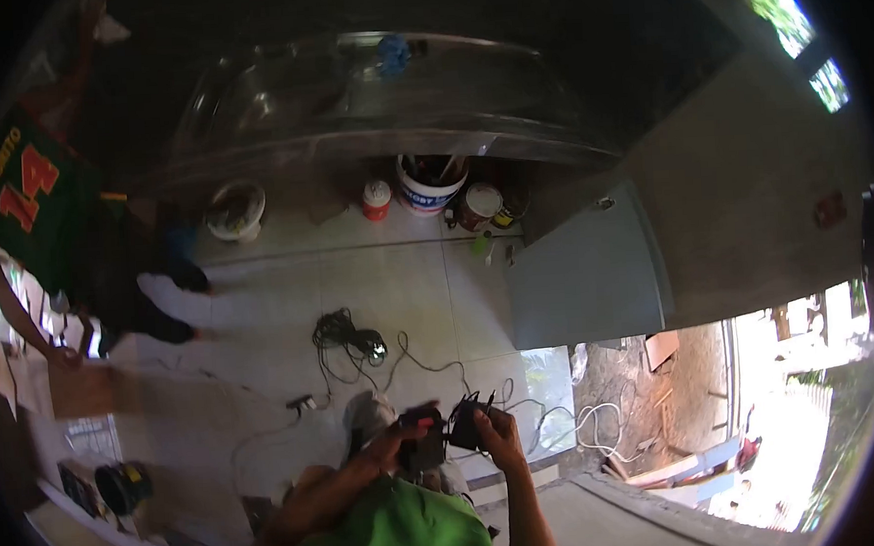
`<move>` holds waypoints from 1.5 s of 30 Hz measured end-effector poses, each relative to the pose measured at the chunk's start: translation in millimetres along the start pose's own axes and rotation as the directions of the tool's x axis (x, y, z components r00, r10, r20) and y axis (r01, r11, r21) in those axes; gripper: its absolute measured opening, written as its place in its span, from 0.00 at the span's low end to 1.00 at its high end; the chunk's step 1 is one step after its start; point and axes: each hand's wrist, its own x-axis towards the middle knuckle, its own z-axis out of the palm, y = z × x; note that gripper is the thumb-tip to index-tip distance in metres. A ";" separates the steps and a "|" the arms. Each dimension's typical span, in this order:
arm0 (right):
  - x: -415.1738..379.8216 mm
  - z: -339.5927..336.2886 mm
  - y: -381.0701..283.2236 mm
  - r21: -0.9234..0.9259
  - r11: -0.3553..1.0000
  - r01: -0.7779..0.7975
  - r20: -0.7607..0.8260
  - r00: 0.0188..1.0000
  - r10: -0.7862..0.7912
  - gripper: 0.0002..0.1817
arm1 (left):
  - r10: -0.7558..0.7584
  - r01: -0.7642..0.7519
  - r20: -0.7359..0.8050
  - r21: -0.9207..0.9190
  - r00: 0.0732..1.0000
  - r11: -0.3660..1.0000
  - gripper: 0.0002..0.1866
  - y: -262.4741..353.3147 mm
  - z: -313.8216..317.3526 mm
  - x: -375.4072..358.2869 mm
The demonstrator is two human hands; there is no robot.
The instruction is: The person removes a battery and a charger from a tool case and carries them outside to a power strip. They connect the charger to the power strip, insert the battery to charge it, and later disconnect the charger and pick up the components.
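Left hand (398,443): closed round a dark blocky piece (424,450), narrow grip, fingers over its upper side. Right hand (497,435): holding a second dark piece (466,428) with thin cable around it, thumb on the near face. Both pieces sit just in front of the green shirt (401,532), close together (too dark to tell whether they touch, or what they are exactly).

Dark cable bundle (335,334) lies on the pale tiled floor (261,312), ahead and left of the hands, loose loops trailing toward them. Small dark plug-like item (303,405) on the floor left of the left hand. White cable (595,425) is looped off to the right, near the doorway.

Farther ahead, along the dark counter-like structure (351,147): open white pail (236,212), red-and-white container (376,201), white bucket with blue lettering (431,196) (sticks or tools poking out), then a lidded can (481,207) beside it. Blue item (393,55) up on the structure. Grey panel (585,275) stands to the right.

Another person (48,204) in a green jersey, number 14, stands at left, well apart from the hands.
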 end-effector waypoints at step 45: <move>1105.4 -13.1 293.0 -0.776 -0.627 0.074 0.043 0.997 0.064 0.40 | 0.428 -0.463 -0.475 0.048 0.769 0.885 0.28 98.4 -238.6 558.7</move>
